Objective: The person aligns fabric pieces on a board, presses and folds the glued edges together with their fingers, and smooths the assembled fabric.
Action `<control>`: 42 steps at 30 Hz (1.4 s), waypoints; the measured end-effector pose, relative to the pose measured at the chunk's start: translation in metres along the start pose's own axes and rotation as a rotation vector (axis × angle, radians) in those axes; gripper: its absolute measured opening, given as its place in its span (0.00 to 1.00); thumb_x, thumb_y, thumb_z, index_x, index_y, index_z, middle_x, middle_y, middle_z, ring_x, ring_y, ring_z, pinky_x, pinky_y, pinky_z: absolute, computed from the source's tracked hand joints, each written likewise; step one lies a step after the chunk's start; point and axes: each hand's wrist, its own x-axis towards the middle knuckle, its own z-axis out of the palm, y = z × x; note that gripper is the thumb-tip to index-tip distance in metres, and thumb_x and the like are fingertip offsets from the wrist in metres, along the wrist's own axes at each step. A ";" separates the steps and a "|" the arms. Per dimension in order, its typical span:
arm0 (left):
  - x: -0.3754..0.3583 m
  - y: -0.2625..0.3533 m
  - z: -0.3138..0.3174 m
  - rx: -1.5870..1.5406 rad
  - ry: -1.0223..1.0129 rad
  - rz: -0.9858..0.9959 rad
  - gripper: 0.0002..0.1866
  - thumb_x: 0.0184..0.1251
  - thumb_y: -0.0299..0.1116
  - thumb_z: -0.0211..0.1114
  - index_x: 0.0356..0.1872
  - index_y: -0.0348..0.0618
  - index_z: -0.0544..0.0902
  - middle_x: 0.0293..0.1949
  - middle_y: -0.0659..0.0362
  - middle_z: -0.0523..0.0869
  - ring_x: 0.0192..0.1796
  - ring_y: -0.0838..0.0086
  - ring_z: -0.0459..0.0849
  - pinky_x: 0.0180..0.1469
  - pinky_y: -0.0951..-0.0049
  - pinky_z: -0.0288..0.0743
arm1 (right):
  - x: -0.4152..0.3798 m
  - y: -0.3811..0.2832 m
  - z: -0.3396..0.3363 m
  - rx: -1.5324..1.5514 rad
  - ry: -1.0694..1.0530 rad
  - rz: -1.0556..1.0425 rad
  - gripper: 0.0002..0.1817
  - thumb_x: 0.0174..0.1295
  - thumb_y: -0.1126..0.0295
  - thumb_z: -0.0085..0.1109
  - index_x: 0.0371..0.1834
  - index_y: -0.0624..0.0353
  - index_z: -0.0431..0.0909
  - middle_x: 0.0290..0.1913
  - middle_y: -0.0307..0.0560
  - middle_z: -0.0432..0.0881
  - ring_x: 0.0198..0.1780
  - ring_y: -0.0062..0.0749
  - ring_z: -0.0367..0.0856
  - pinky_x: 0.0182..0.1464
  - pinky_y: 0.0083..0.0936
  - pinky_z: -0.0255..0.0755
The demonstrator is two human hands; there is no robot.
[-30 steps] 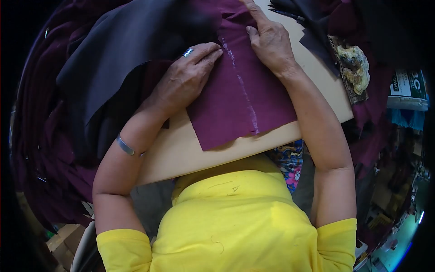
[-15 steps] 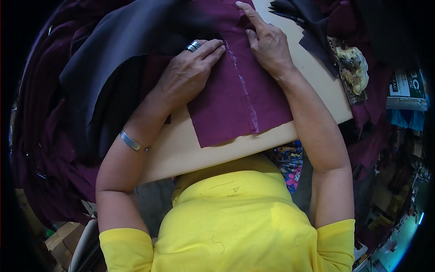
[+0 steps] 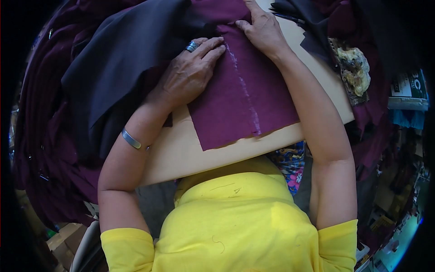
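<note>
A piece of maroon fabric [image 3: 242, 99] lies over the near part of a pale board, with a broken white, chalk-like line running down it. My left hand [image 3: 190, 68], with rings on one finger, lies flat on the fabric's left side, fingertips beside the top of that line. Toward the upper right, my right hand [image 3: 265, 34] has its thumb against a fold in the fabric and a finger stretched toward the top edge of the view. Its other fingers are partly hidden. A dark grey cloth [image 3: 122, 59] drapes just left of my left hand.
The pale board [image 3: 217, 158] ends close to my body. Heaped maroon cloth [image 3: 41, 136] hangs on the left. On the right are a dark pointed tool [image 3: 290, 18], perhaps scissors, dark fabric scraps [image 3: 317, 45], and a crumpled yellowish lump [image 3: 355, 70] on a strip.
My right hand has shifted slightly up, its thumb moving left onto the fabric's fold. The fold near the top now shows a clearer edge. My left hand stays almost still.
</note>
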 end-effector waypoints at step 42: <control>0.057 -0.072 0.025 -0.078 0.375 -0.073 0.03 0.57 0.19 0.56 0.31 0.35 0.72 0.33 0.46 0.75 0.35 0.49 0.75 0.39 0.61 0.70 | -0.043 -0.032 0.006 -0.143 -0.359 -0.332 0.28 0.45 0.82 0.54 0.55 0.64 0.65 0.51 0.56 0.73 0.52 0.55 0.71 0.55 0.39 0.67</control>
